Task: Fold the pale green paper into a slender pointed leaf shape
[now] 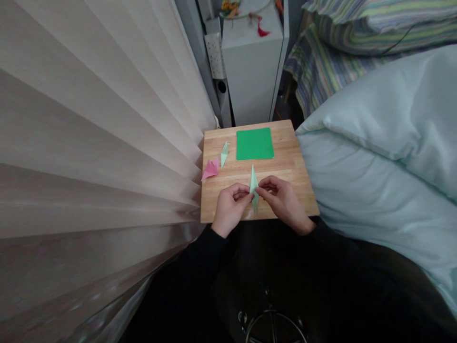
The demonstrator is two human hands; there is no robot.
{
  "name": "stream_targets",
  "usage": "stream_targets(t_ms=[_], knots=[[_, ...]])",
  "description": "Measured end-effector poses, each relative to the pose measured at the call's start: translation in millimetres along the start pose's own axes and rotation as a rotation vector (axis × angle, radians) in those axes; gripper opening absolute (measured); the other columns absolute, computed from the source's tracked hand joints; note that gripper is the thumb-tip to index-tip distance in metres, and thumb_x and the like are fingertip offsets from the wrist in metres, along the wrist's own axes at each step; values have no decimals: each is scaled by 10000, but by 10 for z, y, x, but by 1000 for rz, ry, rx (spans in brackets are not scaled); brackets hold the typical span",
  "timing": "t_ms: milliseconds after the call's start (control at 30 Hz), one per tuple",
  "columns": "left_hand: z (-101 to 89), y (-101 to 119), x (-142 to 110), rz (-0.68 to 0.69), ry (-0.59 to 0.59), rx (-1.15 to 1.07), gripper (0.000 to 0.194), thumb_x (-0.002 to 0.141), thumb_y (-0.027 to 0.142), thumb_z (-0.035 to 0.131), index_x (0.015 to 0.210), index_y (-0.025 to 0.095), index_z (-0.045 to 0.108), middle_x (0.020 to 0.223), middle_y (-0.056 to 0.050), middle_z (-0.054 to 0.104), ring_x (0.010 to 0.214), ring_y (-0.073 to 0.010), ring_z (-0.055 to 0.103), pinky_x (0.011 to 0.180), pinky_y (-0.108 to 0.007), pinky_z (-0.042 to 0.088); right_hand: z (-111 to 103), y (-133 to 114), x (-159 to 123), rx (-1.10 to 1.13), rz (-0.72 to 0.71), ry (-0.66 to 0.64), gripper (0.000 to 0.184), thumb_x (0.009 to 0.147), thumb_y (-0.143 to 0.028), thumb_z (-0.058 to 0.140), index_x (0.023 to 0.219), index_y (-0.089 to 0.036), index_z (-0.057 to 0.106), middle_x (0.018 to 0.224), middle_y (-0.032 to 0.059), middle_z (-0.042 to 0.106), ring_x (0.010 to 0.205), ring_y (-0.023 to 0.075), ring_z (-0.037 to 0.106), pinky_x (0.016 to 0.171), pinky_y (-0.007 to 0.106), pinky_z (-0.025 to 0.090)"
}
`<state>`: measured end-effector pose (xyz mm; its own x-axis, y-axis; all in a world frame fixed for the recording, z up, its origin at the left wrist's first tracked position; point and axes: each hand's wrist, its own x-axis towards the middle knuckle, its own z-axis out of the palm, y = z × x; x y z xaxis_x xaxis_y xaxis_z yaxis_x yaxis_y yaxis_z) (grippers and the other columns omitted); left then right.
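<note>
Between my hands stands a pale green folded origami paper (253, 180), long and narrow, with a pointed top and a split lower end. My left hand (231, 205) pinches its left edge between thumb and fingers. From the right, my right hand (283, 199) pinches the other edge at about mid-height. Farther back on the wooden board (285, 162) lies a stack of green paper sheets (254, 144). A pink folded paper piece (211, 168) and another pale green folded piece (224, 154) rest at the board's left side.
A pleated curtain (143, 143) hangs close along the left. On the right is a bed with a pale blue quilt (374, 143) and a striped pillow (378, 28). Behind the board stands a white cabinet (252, 76) with small ornaments on top.
</note>
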<state>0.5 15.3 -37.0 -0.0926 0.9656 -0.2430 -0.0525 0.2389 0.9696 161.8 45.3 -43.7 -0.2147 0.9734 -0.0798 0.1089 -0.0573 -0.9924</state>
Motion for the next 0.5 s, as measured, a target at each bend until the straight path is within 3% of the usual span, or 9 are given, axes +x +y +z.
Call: stream_targets(t_ms=[267,500], knots=[[16,20,-22,66,-13,53,243,778,180,772,988,173,650,845,-19,715,773,-136,687,755,-258,539,0,-43,-11,-30,-36,-104,193,877,-357,688,783,-188,684,742,17,682,682,162,620,613,289,462],[17,54,-18,67,-36,62,312,794,151,742,1100,174,686,980,-47,726,815,-132,672,756,-246,528,-30,-45,3,16,-23,-97,179,854,-346,719,769,-189,712,761,28,730,724,178,658,701,321,511]])
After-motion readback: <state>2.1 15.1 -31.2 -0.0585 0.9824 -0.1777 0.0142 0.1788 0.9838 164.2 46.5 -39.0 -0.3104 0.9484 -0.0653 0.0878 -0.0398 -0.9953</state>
